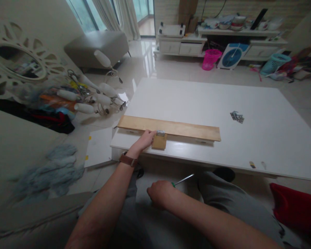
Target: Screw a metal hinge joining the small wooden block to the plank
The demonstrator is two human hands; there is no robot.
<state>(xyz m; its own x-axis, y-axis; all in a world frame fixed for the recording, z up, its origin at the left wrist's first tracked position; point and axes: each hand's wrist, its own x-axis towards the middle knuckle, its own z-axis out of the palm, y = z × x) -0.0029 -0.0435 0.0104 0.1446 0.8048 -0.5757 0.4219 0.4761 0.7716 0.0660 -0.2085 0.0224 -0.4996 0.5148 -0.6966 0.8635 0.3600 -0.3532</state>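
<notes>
A long wooden board [171,128] lies along the near side of the white table [186,100]. At its front edge, a small metal hinge [160,132] sits where the board meets a small wooden block [159,142]. My left hand [145,139] is closed, its fingertips pinching at the hinge's left edge beside the block. Lower down, over my lap, my right hand [160,194] is wrapped round a screwdriver [184,178]; a bit of green handle shows and the metal shaft points right, away from the board.
Several loose hinges [237,117] lie in a pile on the right of the table. Two small items, one a dark and yellow piece [252,165], are near the front edge. A red plastic object [297,211] stands at the right. A white panel [98,147] is left of the table.
</notes>
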